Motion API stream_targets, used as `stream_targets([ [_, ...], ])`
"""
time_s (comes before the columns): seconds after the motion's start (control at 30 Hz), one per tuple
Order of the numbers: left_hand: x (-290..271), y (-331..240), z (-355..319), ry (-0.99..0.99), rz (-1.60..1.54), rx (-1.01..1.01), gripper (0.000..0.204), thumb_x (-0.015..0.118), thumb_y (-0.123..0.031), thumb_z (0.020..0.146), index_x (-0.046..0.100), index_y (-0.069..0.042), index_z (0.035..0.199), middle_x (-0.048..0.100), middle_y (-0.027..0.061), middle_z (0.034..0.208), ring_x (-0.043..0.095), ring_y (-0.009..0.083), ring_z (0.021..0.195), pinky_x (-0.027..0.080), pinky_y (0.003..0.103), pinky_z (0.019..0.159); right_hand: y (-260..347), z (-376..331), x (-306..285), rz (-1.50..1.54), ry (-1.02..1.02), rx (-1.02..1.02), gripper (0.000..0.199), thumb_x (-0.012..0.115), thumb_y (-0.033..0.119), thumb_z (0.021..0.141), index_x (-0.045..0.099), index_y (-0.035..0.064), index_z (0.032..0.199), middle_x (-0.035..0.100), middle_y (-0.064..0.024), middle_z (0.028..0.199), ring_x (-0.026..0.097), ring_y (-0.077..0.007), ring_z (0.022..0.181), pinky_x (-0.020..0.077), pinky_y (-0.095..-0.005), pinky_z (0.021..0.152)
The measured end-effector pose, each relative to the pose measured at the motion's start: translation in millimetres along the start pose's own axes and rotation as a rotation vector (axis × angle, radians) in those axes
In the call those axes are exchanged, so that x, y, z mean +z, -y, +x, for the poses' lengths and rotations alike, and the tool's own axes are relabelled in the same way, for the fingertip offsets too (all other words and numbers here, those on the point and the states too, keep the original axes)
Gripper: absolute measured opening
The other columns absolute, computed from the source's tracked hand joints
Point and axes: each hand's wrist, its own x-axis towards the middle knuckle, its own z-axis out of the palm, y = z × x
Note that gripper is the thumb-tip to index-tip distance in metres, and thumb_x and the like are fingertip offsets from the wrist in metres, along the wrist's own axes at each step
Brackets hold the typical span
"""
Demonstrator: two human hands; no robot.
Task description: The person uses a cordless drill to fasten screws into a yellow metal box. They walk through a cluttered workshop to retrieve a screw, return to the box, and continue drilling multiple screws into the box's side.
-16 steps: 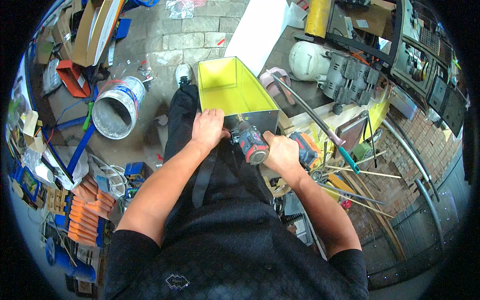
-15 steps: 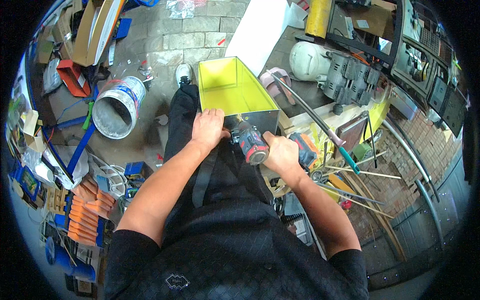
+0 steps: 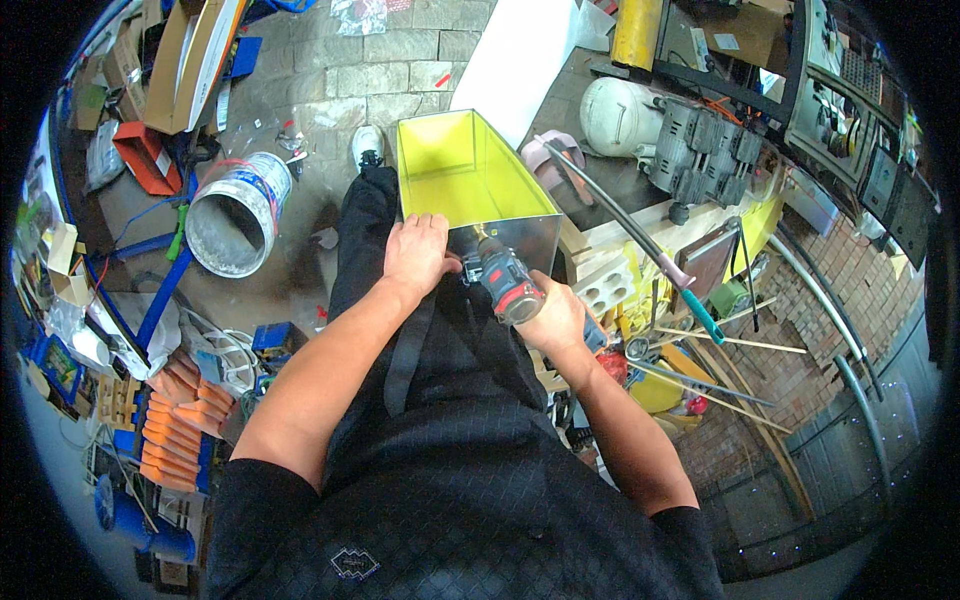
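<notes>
A sheet-metal box [image 3: 455,170] with a yellow inside lies open toward me at the top centre. My left hand [image 3: 417,255] presses flat on its near left edge. My right hand [image 3: 553,318] grips a dark cordless drill [image 3: 503,281] with a red band, and the drill's tip touches the box's grey near wall [image 3: 520,237]. Both forearms reach forward over my dark trousers and black shirt.
A white bucket [image 3: 231,214] lies on its side on the paved floor at left. Orange parts [image 3: 177,425] and blue clamps crowd the lower left. A white tank [image 3: 618,115], a grey motor, long rods [image 3: 640,235] and wood scraps fill the right.
</notes>
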Motion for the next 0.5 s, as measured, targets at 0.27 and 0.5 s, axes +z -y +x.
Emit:
stream_targets([
  [0.27, 0.3, -2.3, -0.9, -0.012, 0.010, 0.008, 0.061, 0.096, -0.037, 0.069, 0.066, -0.003, 0.110, 0.072, 0.0148, 0.111, 0.068, 0.0341, 0.113, 0.054, 0.047, 0.099, -1.1, -1.2, 2.3, 0.142, -0.003, 0.091, 0.049, 0.085, 0.048, 0.078, 0.077, 0.0082, 0.104, 0.076, -0.0249, 0.096, 0.073, -0.0448, 0.099, 0.0582, -0.0514, 0.086],
  [0.5, -1.7, -2.3, -0.5, 0.001, 0.018, 0.007, 0.062, 0.095, -0.038, 0.070, 0.066, -0.003, 0.111, 0.072, 0.0146, 0.111, 0.068, 0.0341, 0.114, 0.054, 0.046, 0.100, 0.6, -2.1, 6.6, 0.150, 0.001, 0.118, 0.045, 0.084, 0.045, 0.079, 0.077, 0.0088, 0.106, 0.076, -0.0248, 0.095, 0.073, -0.0449, 0.098, 0.0581, -0.0514, 0.085],
])
